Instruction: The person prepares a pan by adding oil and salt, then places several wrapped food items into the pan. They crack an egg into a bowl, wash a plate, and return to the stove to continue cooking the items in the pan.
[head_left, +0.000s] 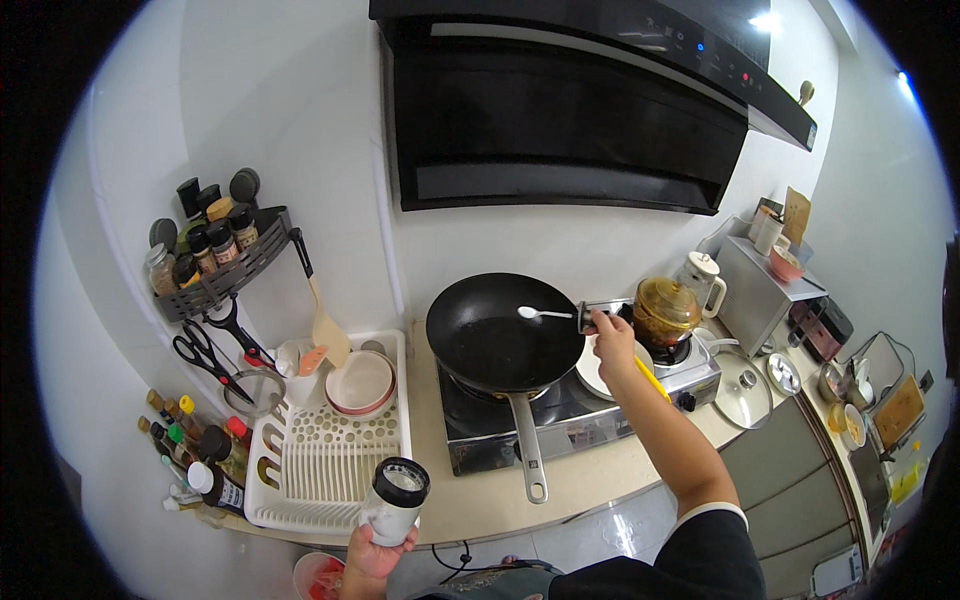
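My left hand (375, 553) grips a clear jar (391, 514) with a black collar, tilted a little in front of the dish rack. White powder shows inside it. My right hand (615, 346) pinches a dark lid-like piece (588, 318), from which a small white spoon (556, 314) reaches out. The spoon's bowl looks heaped with white powder and is over the black wok (480, 360). The wok sits on the left burner of a gas stove (487, 442), its metal handle (528, 442) towards me. Its inside is dark and shiny.
Beneath my right hand lie a white plate (594, 373) and a yellow stick-like object (652, 379). An amber glass pot (666, 311) stands on the right burner, with a glass lid (741, 401) nearby. Left are a white dish rack (330, 480), bottles and hanging scissors (206, 356). A range hood (562, 112) overhangs.
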